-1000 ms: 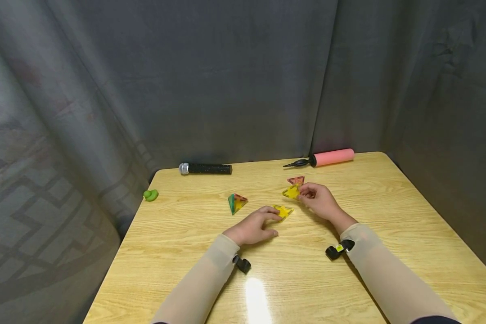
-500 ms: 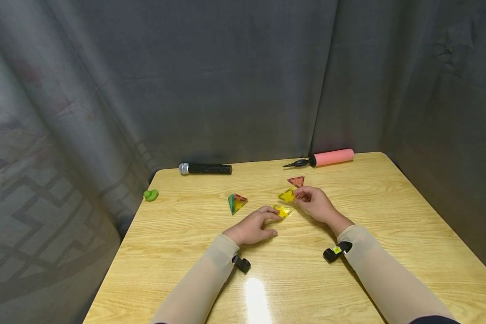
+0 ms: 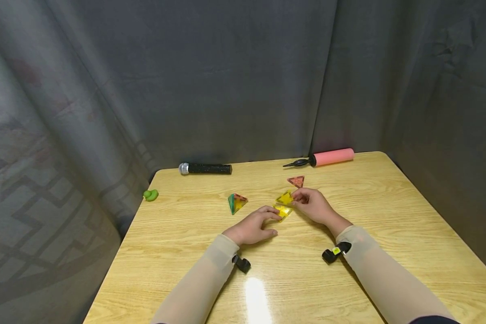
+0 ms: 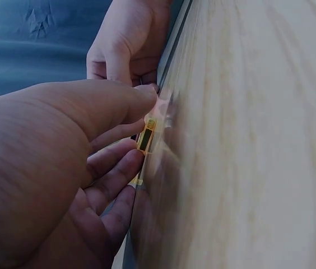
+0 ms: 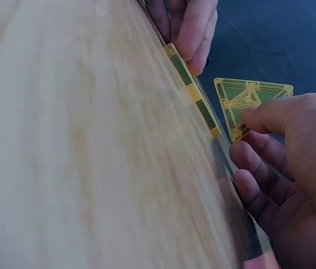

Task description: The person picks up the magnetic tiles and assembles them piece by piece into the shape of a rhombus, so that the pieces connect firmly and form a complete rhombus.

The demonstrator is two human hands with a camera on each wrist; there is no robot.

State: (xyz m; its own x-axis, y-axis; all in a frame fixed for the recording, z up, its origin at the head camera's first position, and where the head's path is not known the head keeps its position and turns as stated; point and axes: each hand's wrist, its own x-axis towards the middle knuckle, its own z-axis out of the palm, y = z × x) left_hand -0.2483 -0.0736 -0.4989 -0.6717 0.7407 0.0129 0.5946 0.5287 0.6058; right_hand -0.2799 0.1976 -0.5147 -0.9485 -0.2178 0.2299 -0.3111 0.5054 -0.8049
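My right hand [image 3: 316, 208] pinches a yellow triangular magnetic tile [image 5: 232, 103] between thumb and fingers, tilted up off the table. Close below it in the head view, a second yellow magnetic tile [image 3: 284, 212] lies flat on the wood. The left hand [image 3: 253, 226] rests its loosely bent fingertips on that flat tile and covers part of it. In the right wrist view the flat tile [image 5: 194, 92] shows edge-on, with a small gap to the held one. A red triangular tile [image 3: 296, 181] lies just beyond the right hand.
A small green, red and yellow pyramid of tiles [image 3: 237, 203] stands left of the hands. Toward the back edge lie a black microphone [image 3: 206, 168] and a pink hand pump [image 3: 332, 157]. A green toy [image 3: 150, 195] sits at the left edge of the table [image 3: 178, 234].
My right hand has brought its yellow tile away from the red tile, toward me and slightly left, close to the flat yellow tile. The left hand has stayed in place.
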